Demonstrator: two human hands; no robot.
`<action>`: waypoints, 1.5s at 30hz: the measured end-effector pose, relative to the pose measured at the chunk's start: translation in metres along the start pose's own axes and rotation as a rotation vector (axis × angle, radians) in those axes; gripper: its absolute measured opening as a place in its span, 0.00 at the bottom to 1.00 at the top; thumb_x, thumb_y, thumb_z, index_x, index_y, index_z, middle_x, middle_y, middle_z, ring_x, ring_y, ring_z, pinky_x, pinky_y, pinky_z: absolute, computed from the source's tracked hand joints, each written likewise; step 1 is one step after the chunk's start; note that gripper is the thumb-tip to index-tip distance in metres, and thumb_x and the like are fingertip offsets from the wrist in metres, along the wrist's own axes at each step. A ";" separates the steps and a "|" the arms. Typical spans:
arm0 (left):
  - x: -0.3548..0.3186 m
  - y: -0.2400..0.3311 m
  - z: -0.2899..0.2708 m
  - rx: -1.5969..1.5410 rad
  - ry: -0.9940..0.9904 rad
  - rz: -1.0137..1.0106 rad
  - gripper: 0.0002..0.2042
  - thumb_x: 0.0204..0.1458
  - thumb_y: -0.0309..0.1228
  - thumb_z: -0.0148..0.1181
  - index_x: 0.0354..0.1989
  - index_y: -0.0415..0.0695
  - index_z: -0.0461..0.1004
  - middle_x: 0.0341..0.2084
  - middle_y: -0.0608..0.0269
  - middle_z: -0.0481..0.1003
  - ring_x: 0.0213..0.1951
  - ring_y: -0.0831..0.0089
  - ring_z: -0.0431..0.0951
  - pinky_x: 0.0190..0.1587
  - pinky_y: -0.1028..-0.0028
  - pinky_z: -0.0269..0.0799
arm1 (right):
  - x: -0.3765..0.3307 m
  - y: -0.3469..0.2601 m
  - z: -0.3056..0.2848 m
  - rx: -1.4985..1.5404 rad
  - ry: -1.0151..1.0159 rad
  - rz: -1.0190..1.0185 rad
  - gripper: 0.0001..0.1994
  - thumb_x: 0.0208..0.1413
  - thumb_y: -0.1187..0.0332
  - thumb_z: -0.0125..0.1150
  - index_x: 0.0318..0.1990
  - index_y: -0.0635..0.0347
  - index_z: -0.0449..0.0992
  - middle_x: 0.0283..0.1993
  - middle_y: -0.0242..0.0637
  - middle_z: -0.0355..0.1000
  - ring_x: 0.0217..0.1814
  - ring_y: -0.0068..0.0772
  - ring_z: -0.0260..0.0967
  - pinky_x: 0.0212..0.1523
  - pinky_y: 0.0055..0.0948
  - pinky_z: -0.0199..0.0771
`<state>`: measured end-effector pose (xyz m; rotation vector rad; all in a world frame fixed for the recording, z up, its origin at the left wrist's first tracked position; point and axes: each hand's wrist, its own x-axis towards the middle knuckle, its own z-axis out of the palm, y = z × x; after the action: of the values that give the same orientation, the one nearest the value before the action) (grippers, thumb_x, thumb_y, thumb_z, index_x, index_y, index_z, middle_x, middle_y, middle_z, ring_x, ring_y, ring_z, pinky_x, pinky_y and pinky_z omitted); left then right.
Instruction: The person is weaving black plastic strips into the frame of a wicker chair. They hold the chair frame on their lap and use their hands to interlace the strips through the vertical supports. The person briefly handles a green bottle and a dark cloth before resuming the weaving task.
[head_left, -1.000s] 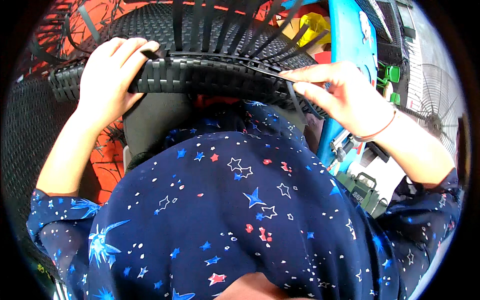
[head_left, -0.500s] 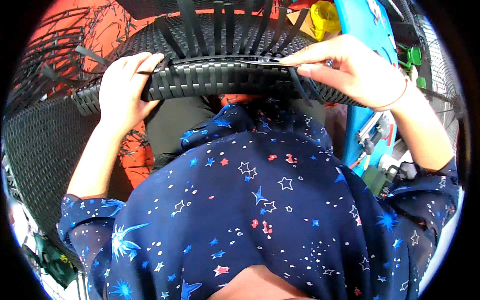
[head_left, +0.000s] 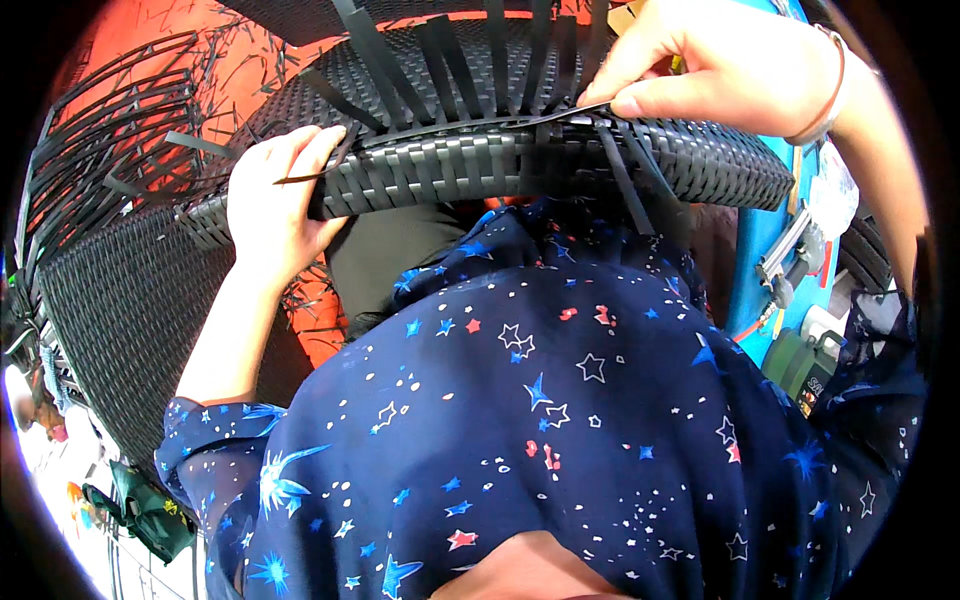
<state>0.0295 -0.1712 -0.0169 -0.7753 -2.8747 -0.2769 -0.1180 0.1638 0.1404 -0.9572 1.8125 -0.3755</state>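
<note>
A black woven rattan-style furniture piece (head_left: 430, 170) lies across my lap, its rounded rim toward me. My left hand (head_left: 275, 195) is wrapped around the rim at its left part, thumb below and fingers on top. On the right, my right hand (head_left: 720, 75) pinches a thin dark flat strip (head_left: 550, 116) between thumb and fingertips, just above the rim. That strip runs leftward along the woven edge. Several loose strips (head_left: 440, 65) stand up behind the rim, and two strip ends (head_left: 625, 175) hang down in front of it below my right hand.
Left of me is another dark woven panel (head_left: 130, 310). Bundled black strips (head_left: 110, 130) and scraps lie on the red floor (head_left: 240, 75). At right, a blue surface (head_left: 750, 270) has a metal tool (head_left: 785, 250) beside it and a green case (head_left: 795, 365) below.
My right hand has lifted and moved away from my body, pulling the strip up in a curve. My left hand still grips the rim; the whole view has shifted slightly.
</note>
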 end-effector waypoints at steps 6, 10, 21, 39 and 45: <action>-0.006 0.005 -0.003 0.010 0.014 -0.011 0.38 0.31 0.31 0.75 0.59 0.50 0.73 0.49 0.60 0.74 0.48 0.58 0.75 0.54 0.60 0.71 | 0.014 -0.018 -0.021 0.009 -0.160 -0.019 0.14 0.66 0.66 0.57 0.52 0.68 0.79 0.43 0.46 0.82 0.42 0.32 0.78 0.46 0.32 0.76; -0.003 0.004 -0.004 0.013 0.030 0.014 0.37 0.31 0.29 0.74 0.58 0.47 0.73 0.49 0.58 0.76 0.49 0.56 0.77 0.55 0.60 0.71 | 0.009 -0.045 -0.018 -0.188 -0.157 0.043 0.14 0.65 0.66 0.55 0.47 0.69 0.80 0.37 0.48 0.80 0.39 0.42 0.77 0.45 0.35 0.75; -0.014 0.002 0.001 0.020 0.049 -0.001 0.37 0.32 0.30 0.75 0.59 0.49 0.72 0.49 0.59 0.75 0.49 0.58 0.76 0.55 0.60 0.71 | -0.004 -0.002 0.117 0.121 0.633 0.154 0.12 0.60 0.72 0.59 0.50 0.60 0.82 0.38 0.49 0.80 0.40 0.43 0.80 0.44 0.34 0.78; -0.010 -0.010 0.011 0.001 0.056 0.021 0.40 0.30 0.32 0.78 0.61 0.51 0.71 0.52 0.60 0.74 0.52 0.58 0.75 0.58 0.59 0.69 | 0.034 0.033 0.202 0.170 1.028 -0.059 0.16 0.60 0.78 0.62 0.56 0.61 0.79 0.31 0.39 0.70 0.31 0.30 0.67 0.35 0.27 0.69; -0.009 -0.006 0.010 0.007 0.066 0.024 0.40 0.30 0.31 0.77 0.61 0.51 0.71 0.51 0.60 0.74 0.52 0.58 0.75 0.57 0.59 0.69 | -0.007 0.030 0.181 0.124 0.897 0.014 0.15 0.62 0.76 0.61 0.55 0.62 0.79 0.32 0.39 0.72 0.32 0.30 0.68 0.37 0.27 0.70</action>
<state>0.0336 -0.1785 -0.0287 -0.7844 -2.8014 -0.2838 0.0290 0.2183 0.0454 -0.7289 2.5445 -1.0131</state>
